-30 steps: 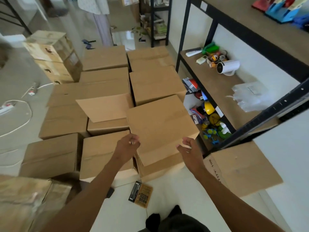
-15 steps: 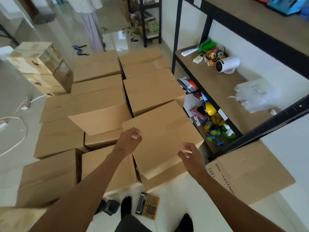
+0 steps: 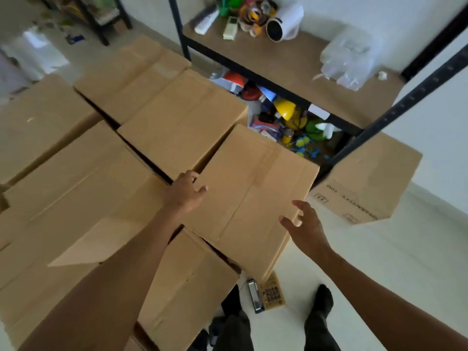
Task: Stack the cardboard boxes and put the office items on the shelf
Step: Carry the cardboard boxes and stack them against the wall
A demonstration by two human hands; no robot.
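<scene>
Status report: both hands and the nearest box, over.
Left hand open, resting on brown cardboard box. Right hand open beside its near edge. Tan calculator on floor underfoot.

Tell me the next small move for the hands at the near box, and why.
Probably close both hands onto the sides of the cardboard box for a firm grip. The left hand already rests at its left edge, fingers curled over the top, while the right hand hovers spread beside its right edge, not yet touching. The box sits askew on its neighbours.
</scene>
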